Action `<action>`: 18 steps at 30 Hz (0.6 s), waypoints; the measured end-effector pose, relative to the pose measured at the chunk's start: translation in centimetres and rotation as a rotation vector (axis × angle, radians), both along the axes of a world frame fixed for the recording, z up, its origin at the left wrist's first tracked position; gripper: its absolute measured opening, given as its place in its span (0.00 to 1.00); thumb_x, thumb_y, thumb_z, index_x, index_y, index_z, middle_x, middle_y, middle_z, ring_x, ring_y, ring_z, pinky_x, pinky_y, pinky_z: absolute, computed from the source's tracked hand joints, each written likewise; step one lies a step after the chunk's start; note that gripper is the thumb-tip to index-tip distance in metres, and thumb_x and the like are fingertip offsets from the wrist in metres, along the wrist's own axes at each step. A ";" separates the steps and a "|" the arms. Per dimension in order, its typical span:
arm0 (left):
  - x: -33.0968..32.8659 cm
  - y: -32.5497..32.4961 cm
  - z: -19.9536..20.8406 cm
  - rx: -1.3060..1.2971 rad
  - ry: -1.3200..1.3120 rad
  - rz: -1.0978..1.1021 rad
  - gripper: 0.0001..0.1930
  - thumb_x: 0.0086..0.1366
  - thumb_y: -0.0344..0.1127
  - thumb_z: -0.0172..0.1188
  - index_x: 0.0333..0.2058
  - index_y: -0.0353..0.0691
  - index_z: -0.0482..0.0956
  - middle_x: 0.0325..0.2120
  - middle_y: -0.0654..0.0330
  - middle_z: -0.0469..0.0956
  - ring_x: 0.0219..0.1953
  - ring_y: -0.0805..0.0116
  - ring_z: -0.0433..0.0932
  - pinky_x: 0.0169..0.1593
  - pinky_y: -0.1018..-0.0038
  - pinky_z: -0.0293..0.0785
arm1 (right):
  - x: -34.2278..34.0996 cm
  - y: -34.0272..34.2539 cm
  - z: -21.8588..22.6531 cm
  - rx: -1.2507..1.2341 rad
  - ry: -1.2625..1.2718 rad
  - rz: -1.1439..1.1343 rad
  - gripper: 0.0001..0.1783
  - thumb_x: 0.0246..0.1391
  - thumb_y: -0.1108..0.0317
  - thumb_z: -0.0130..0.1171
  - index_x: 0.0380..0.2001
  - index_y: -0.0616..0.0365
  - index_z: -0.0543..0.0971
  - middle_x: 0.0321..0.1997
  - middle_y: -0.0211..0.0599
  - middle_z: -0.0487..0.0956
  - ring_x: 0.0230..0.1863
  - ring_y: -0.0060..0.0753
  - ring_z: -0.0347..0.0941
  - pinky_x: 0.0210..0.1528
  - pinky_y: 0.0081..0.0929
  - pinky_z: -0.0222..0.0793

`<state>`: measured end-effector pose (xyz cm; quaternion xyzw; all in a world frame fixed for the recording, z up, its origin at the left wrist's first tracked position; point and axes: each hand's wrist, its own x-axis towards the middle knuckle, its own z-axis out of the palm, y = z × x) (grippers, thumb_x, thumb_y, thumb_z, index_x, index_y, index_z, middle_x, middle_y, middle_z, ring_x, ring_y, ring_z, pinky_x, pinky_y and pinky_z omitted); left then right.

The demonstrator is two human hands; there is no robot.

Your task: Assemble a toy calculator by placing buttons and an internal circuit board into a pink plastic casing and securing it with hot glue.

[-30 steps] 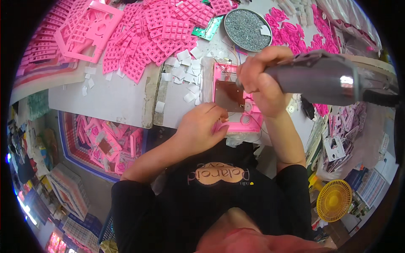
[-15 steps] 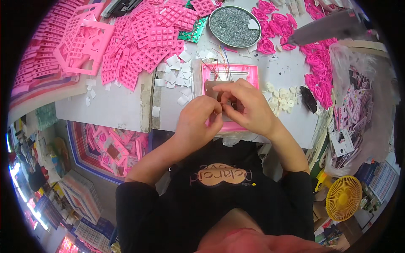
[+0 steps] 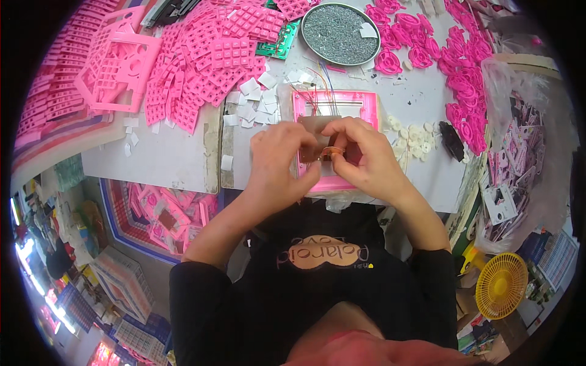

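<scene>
On the bench a pink plastic casing [image 3: 342,184] lies in front of me, with a brown circuit board [image 3: 312,124] over its middle. Thin coloured wires [image 3: 322,91] rise from the board's far side. My right hand [image 3: 369,155] pinches a small, round, copper-coloured disc [image 3: 331,150] between thumb and fingers, just above the board. At the board's left edge is my left hand [image 3: 274,160], its thumb and fingers apart with nothing visible between them. Both hands cover parts of the casing.
A round tray of small screws [image 3: 340,35] stands at the back. Pink keypads [image 3: 207,61] heap up left, near white squares [image 3: 251,110]. Magenta plastic parts [image 3: 464,91] and cream discs [image 3: 418,139] lie right. A basket of pink parts [image 3: 113,213] sits lower left; a yellow fan [image 3: 502,285] lower right.
The left hand's fingers have spread and drawn back left from the right hand's fingertips. The copper-coloured disc now shows in the right hand's pinch. The view has shifted slightly.
</scene>
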<state>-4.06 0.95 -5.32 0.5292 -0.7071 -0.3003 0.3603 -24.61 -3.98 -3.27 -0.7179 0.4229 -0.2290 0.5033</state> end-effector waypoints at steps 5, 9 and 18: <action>-0.4 0.5 -0.5 -0.027 -0.062 0.018 0.09 0.50 0.31 0.69 0.31 0.48 0.79 0.37 0.67 0.75 0.40 0.66 0.73 0.48 0.61 0.55 | 0.1 0.1 0.2 0.044 0.002 -0.014 0.19 0.48 0.76 0.62 0.47 0.56 0.77 0.28 0.33 0.75 0.33 0.32 0.72 0.34 0.29 0.72; -0.6 0.6 -0.2 -0.025 -0.067 0.034 0.09 0.50 0.31 0.69 0.30 0.48 0.79 0.36 0.67 0.75 0.40 0.66 0.73 0.47 0.61 0.55 | 0.1 0.2 0.4 0.082 0.000 -0.029 0.19 0.48 0.76 0.62 0.46 0.56 0.76 0.28 0.33 0.75 0.33 0.32 0.72 0.33 0.29 0.72; -0.7 0.7 -0.6 -0.045 -0.057 0.054 0.08 0.51 0.30 0.68 0.31 0.48 0.80 0.36 0.67 0.75 0.39 0.66 0.72 0.47 0.62 0.55 | 0.2 0.3 0.2 0.060 -0.008 -0.038 0.17 0.45 0.76 0.63 0.42 0.55 0.76 0.29 0.33 0.76 0.33 0.34 0.72 0.34 0.31 0.71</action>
